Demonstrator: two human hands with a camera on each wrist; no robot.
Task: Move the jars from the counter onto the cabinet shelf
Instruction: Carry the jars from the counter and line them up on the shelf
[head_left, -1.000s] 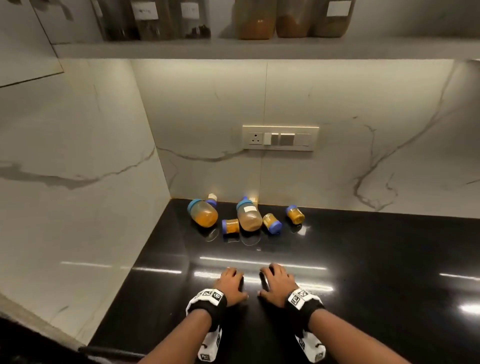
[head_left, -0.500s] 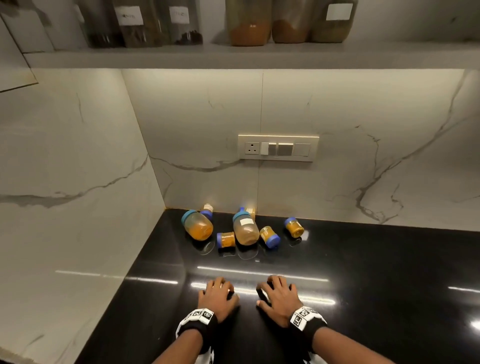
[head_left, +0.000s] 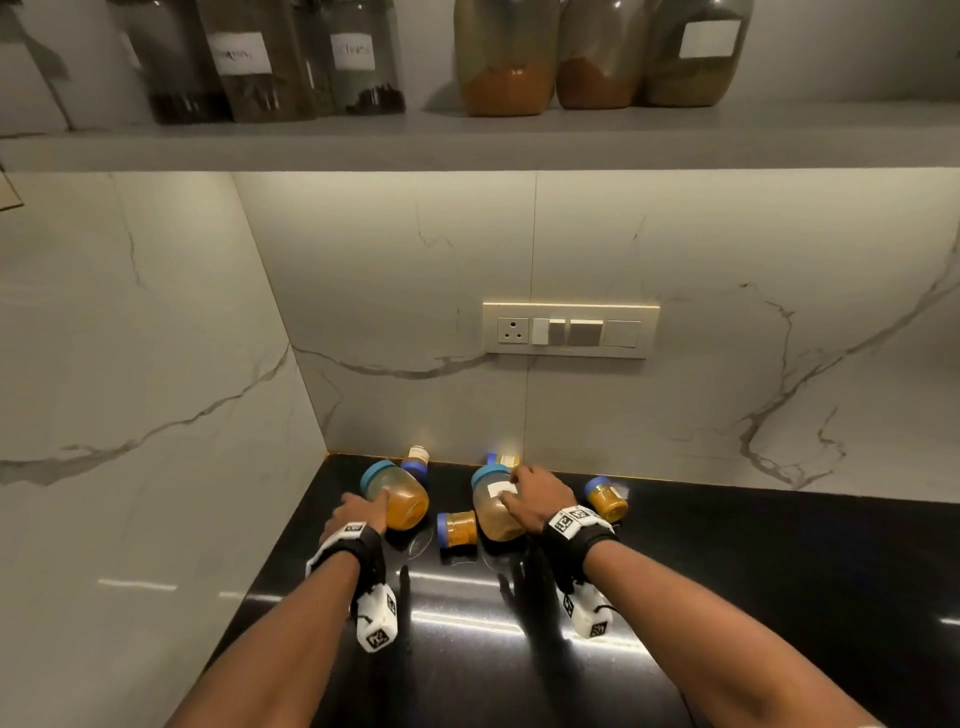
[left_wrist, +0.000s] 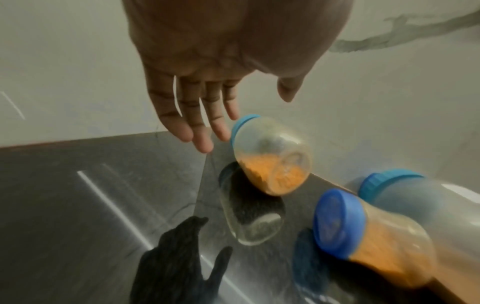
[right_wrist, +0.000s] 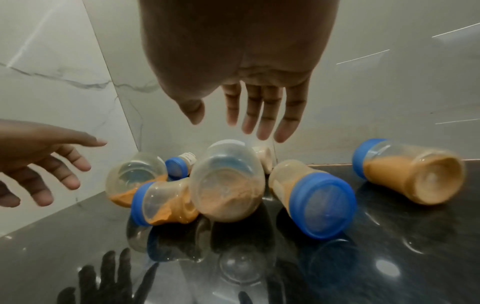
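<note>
Lying on their sides at the far left corner of the glossy black bench (head_left: 779, 597), the clear plastic jars point various ways. In the head view, the orange-powder jar (head_left: 397, 493) has its light-blue lid far-left, the tan-powder jar (head_left: 493, 506) its lid far; the left hand (head_left: 358, 514) and right hand (head_left: 537, 499) reach onto them. The grey shelf (head_left: 467, 140) above carries tall labelled containers.

The left wrist view shows straight fingers (left_wrist: 202, 131) beside the orange jar's lid (left_wrist: 242, 125), grip open, holding nothing.

The right wrist view shows the right hand (right_wrist: 249, 82) spread above the rounded tan jar (right_wrist: 228, 183), not touching.
</note>
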